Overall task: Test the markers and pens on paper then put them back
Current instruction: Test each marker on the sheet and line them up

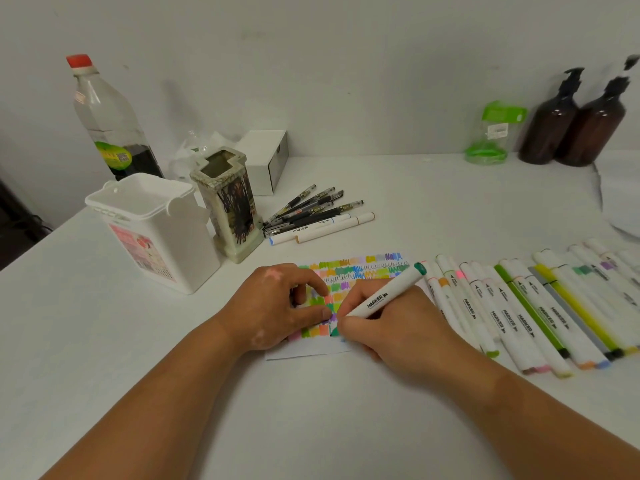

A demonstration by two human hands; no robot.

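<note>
Fingers [348, 323] of the right hand [391, 327] are curled tight round a white marker [384, 297]. They pinch it low on the barrel in a writing grip, so the dark green tip meets the paper [367, 265] just below them, at the centre of the frame. The marker's teal end points up and to the right.

Beside it the left hand [277, 306] lies on the sheet with its fingers [320, 313] loosely bent, the tips pressing down just left of the marker tip. I take that as pinning the paper so it does not slide under the stroke; that hand grips nothing.

Colour patches nearly fill the sheet, and the tip is at a low row near its bottom edge, so the testing looks far along.

Right of the paper, a long row of markers [526, 306] lies side by side on the worktop [311, 410], within easy reach of the writing hand. Above the sheet a bundle of pens [311, 209] rests beside a ceramic holder [228, 202], with a white tub [156, 230] further left. These two are likely where everything goes back.
</note>
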